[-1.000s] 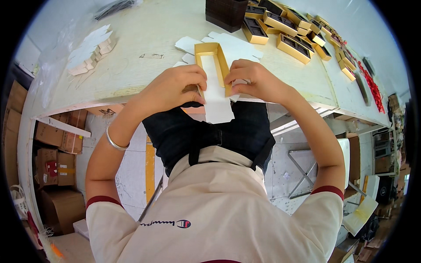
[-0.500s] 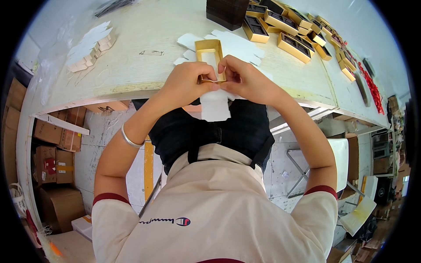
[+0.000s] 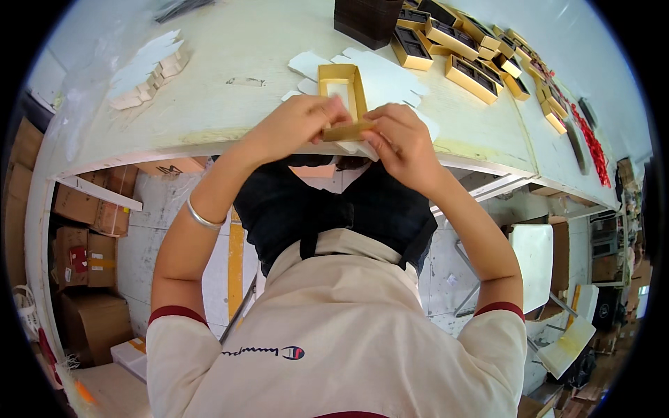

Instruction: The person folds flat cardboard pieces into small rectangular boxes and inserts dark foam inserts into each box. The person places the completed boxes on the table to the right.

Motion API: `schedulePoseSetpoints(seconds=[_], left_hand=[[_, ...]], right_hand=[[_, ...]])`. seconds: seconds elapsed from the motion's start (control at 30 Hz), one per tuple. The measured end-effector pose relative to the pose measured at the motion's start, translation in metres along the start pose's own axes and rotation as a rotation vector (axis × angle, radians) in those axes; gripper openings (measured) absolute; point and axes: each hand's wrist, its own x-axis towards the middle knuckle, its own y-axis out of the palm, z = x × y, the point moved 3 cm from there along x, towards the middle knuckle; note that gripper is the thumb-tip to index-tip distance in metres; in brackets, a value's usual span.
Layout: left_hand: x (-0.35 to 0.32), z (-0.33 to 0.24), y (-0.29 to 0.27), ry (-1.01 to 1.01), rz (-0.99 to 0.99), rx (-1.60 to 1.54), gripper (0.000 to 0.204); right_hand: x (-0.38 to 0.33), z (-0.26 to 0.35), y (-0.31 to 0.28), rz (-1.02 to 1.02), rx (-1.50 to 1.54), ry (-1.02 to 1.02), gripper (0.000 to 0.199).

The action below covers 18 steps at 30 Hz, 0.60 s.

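Observation:
A gold cardboard box (image 3: 359, 94), open at the top with a pale inside bottom, lies at the table's front edge. Its near end panel (image 3: 346, 132) stands up with the gold face showing. My left hand (image 3: 296, 125) is curled at the panel's left end, its fingertips blurred at the box opening. With thumb and fingers, my right hand (image 3: 405, 145) pinches the panel's right corner. Flat white die-cut card blanks (image 3: 387, 78) lie under and behind the box. Part of the box's near side is hidden by my hands.
At the back right lie several gold boxes with dark inserts (image 3: 470, 76). A dark brown stack (image 3: 366, 21) stands behind the blanks. White folded card pieces (image 3: 148, 73) sit at the left. Red strands (image 3: 591, 143) lie at the far right. A white stool (image 3: 531, 268) stands below the table.
The white flap that hung over the table edge has swung up and shows gold. My right hand has shifted right and nearer; my left fingers have moved farther into the box opening.

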Motion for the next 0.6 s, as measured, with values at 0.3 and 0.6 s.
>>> schedulePoseSetpoints(seconds=[0.3, 0.6], left_hand=[[-0.005, 0.006, 0.011, 0.312, -0.165, 0.252, 0.041], [-0.008, 0.004, 0.018, 0.307, -0.244, 0.270, 0.037]], right_hand=[[0.006, -0.019, 0.011, -0.098, 0.547, 0.304, 0.025], [0.006, -0.014, 0.009, -0.085, 0.688, 0.413, 0.041]])
